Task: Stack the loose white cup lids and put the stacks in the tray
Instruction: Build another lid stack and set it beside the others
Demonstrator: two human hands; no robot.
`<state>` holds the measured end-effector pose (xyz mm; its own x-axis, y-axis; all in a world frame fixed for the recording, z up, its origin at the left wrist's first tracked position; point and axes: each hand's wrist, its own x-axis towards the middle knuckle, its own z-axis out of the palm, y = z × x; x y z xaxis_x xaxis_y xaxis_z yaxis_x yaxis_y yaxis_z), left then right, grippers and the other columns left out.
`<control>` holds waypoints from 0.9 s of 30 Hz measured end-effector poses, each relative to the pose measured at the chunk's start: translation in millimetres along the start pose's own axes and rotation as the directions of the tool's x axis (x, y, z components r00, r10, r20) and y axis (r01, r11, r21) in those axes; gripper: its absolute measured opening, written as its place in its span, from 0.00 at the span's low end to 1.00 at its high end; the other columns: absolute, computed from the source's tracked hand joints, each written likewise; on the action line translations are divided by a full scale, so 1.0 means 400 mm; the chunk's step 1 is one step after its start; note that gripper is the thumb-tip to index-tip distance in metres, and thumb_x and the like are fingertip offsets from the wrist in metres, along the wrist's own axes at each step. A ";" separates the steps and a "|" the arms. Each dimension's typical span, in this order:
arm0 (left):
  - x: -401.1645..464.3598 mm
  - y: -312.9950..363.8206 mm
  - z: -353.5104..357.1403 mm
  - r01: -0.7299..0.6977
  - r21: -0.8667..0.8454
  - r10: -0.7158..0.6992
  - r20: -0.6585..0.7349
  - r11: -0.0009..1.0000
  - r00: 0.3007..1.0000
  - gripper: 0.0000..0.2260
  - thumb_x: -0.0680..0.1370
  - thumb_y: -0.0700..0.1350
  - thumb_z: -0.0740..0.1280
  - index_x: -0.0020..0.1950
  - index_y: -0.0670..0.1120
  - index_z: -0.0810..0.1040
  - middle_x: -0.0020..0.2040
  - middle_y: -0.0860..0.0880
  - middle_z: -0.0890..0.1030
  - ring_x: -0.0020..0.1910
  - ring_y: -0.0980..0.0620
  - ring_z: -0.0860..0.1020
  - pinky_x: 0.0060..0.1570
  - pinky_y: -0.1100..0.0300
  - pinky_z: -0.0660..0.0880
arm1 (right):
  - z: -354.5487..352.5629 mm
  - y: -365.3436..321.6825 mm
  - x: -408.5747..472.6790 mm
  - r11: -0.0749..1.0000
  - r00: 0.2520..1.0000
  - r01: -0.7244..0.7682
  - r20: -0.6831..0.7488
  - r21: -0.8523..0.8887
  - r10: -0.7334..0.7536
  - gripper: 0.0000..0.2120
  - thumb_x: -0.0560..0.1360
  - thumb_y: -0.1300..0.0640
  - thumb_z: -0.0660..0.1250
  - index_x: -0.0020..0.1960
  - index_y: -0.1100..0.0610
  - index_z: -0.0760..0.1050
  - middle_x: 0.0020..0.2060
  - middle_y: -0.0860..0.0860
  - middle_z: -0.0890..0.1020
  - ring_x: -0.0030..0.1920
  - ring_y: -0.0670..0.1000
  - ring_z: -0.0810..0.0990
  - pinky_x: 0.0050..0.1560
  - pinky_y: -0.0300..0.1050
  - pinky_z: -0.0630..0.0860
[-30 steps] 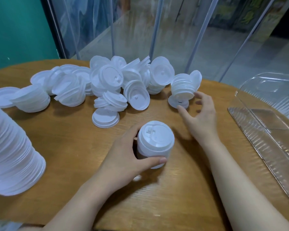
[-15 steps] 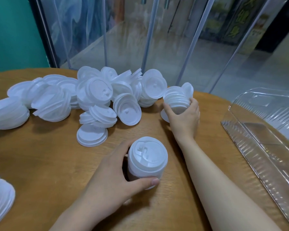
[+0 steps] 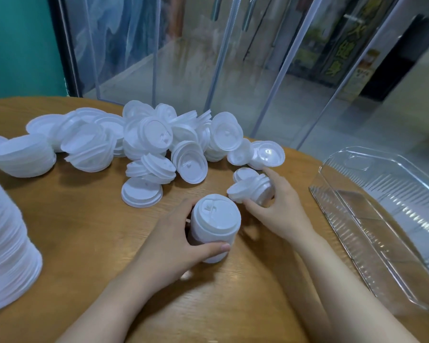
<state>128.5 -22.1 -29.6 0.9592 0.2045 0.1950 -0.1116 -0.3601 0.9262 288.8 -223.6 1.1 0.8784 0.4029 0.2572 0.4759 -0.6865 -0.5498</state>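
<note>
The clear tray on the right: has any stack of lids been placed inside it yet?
No. The clear tray holds no lids; the hands, left hand and right hand, each grip a stack over the table.

Left hand point(image 3: 169, 246) grips an upright lid stack point(image 3: 214, 231); right hand point(image 3: 280, 209) holds a tilted short stack point(image 3: 254, 190) just beside it. Loose lids point(image 3: 144, 144) lie beyond both hands; clear tray point(image 3: 382, 219) sits right of the right hand.

Small lid stack point(image 3: 254, 191) now off the pile, tilted in right hand point(image 3: 280, 214)
</note>
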 end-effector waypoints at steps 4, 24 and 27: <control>0.003 -0.002 -0.002 0.010 -0.010 -0.010 0.006 1.000 1.000 0.34 0.61 0.63 0.82 0.65 0.66 0.75 0.60 0.68 0.81 0.60 0.64 0.79 0.62 0.56 0.77 | -0.028 0.009 -0.071 0.995 0.991 -0.005 0.129 -0.097 0.017 0.44 0.66 0.30 0.74 0.78 0.40 0.62 0.65 0.41 0.77 0.66 0.44 0.75 0.66 0.52 0.75; 0.013 0.010 -0.006 0.029 -0.056 -0.027 0.033 0.998 0.999 0.34 0.62 0.57 0.84 0.65 0.67 0.76 0.59 0.64 0.82 0.56 0.62 0.80 0.57 0.56 0.80 | -0.103 -0.190 -0.108 0.989 0.950 0.146 0.278 0.014 -0.144 0.35 0.67 0.35 0.78 0.68 0.44 0.68 0.55 0.39 0.78 0.50 0.41 0.77 0.45 0.32 0.73; 0.012 0.005 -0.006 0.047 -0.078 -0.043 0.052 0.996 0.998 0.34 0.62 0.58 0.84 0.64 0.69 0.75 0.59 0.61 0.82 0.56 0.58 0.82 0.57 0.52 0.81 | -0.095 -0.207 -0.097 0.991 0.946 0.135 0.300 -0.012 -0.126 0.31 0.65 0.32 0.76 0.59 0.44 0.68 0.51 0.39 0.77 0.47 0.43 0.77 0.43 0.37 0.76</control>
<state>132.2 -19.7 -26.2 0.9753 0.1726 0.1381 -0.0863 -0.2780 0.9567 217.1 -205.5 66.9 0.7572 0.6490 0.0735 0.5908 -0.6326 -0.5007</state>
